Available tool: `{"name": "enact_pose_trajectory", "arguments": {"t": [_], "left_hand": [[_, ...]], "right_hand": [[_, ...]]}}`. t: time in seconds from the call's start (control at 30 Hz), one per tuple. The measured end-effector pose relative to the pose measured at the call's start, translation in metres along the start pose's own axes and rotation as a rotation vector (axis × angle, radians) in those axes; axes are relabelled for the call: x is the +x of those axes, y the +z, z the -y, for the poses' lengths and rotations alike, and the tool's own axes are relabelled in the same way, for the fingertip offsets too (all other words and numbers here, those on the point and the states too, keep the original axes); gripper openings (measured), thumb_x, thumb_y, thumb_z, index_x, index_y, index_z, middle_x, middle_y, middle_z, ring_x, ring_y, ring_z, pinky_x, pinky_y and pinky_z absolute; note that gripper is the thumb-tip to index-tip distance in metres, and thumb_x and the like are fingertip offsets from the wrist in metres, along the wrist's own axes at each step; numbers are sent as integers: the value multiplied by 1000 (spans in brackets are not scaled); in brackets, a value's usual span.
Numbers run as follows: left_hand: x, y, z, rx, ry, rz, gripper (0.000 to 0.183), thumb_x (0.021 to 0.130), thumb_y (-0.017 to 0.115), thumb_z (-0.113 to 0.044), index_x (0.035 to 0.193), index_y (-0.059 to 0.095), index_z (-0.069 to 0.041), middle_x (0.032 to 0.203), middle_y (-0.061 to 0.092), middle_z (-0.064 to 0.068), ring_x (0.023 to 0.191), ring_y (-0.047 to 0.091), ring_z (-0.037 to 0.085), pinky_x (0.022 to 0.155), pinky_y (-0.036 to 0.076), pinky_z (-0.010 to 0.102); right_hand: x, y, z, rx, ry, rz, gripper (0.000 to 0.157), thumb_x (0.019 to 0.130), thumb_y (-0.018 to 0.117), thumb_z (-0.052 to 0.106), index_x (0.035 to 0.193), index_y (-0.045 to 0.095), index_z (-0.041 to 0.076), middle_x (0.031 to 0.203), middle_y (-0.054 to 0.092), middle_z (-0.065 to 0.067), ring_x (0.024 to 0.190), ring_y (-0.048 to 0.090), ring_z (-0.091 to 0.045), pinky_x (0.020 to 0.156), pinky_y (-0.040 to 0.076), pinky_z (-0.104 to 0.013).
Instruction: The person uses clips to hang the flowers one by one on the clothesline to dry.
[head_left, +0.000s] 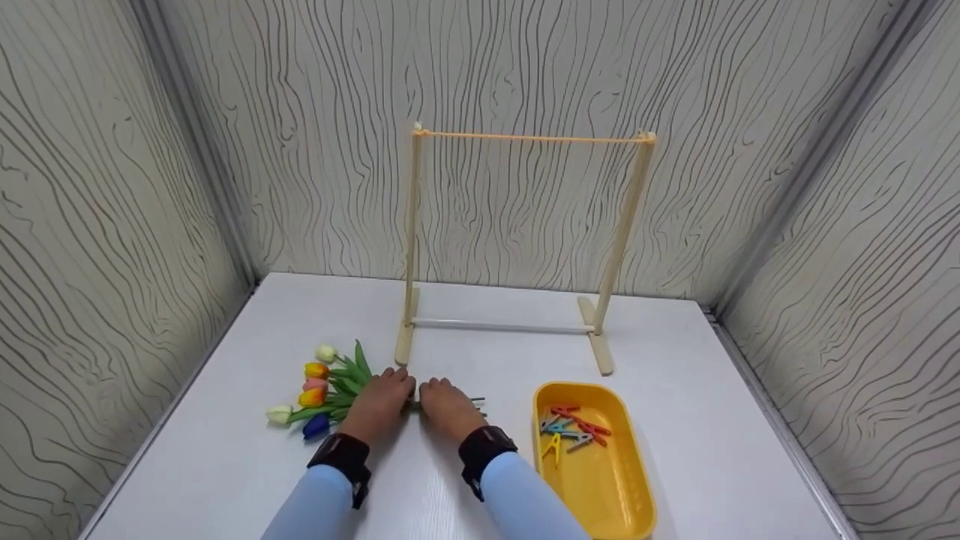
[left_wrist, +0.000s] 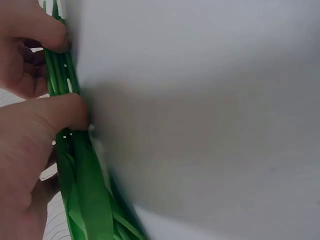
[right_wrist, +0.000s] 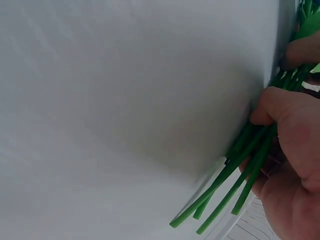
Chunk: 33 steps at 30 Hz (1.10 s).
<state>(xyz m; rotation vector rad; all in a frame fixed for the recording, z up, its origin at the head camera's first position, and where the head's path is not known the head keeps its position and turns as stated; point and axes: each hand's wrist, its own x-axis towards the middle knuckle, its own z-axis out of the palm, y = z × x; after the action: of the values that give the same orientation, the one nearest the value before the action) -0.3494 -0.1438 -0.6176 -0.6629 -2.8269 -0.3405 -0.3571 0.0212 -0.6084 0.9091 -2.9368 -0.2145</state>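
Observation:
A bunch of artificial tulips (head_left: pixel 316 397) lies sideways at the left of the white table, its white, orange, pink and blue heads pointing left. My left hand (head_left: pixel 382 405) grips the bunch just below the leaves, thumb and fingers round the green stems (left_wrist: pixel 59 72). Close beside it, my right hand (head_left: pixel 448 409) holds the same stems nearer their cut ends (right_wrist: pixel 202 205), which fan out past the fingers to the right. In the left wrist view broad green leaves (left_wrist: pixel 90 185) spread from under the left hand.
A wooden frame (head_left: pixel 619 232) stands behind the hands, with an orange cord (head_left: pixel 532 138) across its top and a white bar (head_left: pixel 502 325) low down. At the right sits a yellow tray (head_left: pixel 600 495) holding several coloured clothespins (head_left: pixel 574 427). Patterned panels enclose the table.

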Motion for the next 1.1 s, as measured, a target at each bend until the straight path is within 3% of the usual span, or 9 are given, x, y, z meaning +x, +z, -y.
{"name": "enact_pose_trajectory", "arguments": {"t": [0.1,0.17,0.4,0.67,0.73,0.8,0.9,0.97,1.1], "left_hand": [[-1,0,-1,15,5,-1,15,95,77,1,105,69,-7,107,73,12,97,68,33,98,64,54],[0,0,-1,26,12,14,14,93,78,1,101,70,-7,99,73,10,91,66,31,95,64,51],[6,-6,-1,28,62,101,13,92,76,4,88,76,-8,82,70,6,75,61,25,78,59,41],[1,-19,-10,-21,118,130,19,91,72,7,81,75,-8,75,67,5,68,52,19,63,47,30],[-1,-19,-14,-16,163,100,21,87,72,9,77,74,-9,72,66,4,66,51,18,61,43,28],[-3,-19,-17,25,214,60,22,82,75,9,75,75,-12,70,66,2,64,53,17,60,43,27],[-8,-17,-23,118,274,0,21,79,81,6,74,77,-15,69,68,0,66,56,18,66,51,30],[-11,-17,-28,163,297,-15,20,77,86,3,76,79,-16,71,70,-1,71,59,19,77,58,35],[-17,-17,-42,168,278,21,21,77,88,2,82,84,-18,75,73,-3,78,60,20,96,62,45]], "right_hand": [[-5,1,2,-41,9,1,15,108,64,14,121,68,7,108,72,-5,96,66,-17,83,61,-25],[-9,1,3,-17,24,1,15,108,64,14,121,67,6,107,71,-6,95,65,-18,82,62,-26],[-22,-6,10,103,74,38,15,110,58,11,122,64,5,109,71,-9,98,68,-22,84,63,-31],[-36,-15,24,326,173,98,22,110,58,14,128,62,2,111,72,-14,106,70,-28,92,64,-39],[-39,-12,25,406,197,122,24,109,58,13,129,62,0,115,71,-15,111,70,-30,97,62,-41],[-37,13,21,469,199,122,30,110,55,14,135,61,0,122,71,-16,118,71,-29,103,61,-41],[-35,52,16,501,184,130,41,111,49,13,150,54,-3,137,70,-18,130,69,-30,111,59,-41],[-35,74,13,516,175,126,48,112,48,15,156,48,-3,140,70,-20,130,70,-30,108,60,-41],[-62,36,21,603,216,186,52,112,48,11,160,41,-8,138,71,-25,128,71,-33,104,62,-47]]}}
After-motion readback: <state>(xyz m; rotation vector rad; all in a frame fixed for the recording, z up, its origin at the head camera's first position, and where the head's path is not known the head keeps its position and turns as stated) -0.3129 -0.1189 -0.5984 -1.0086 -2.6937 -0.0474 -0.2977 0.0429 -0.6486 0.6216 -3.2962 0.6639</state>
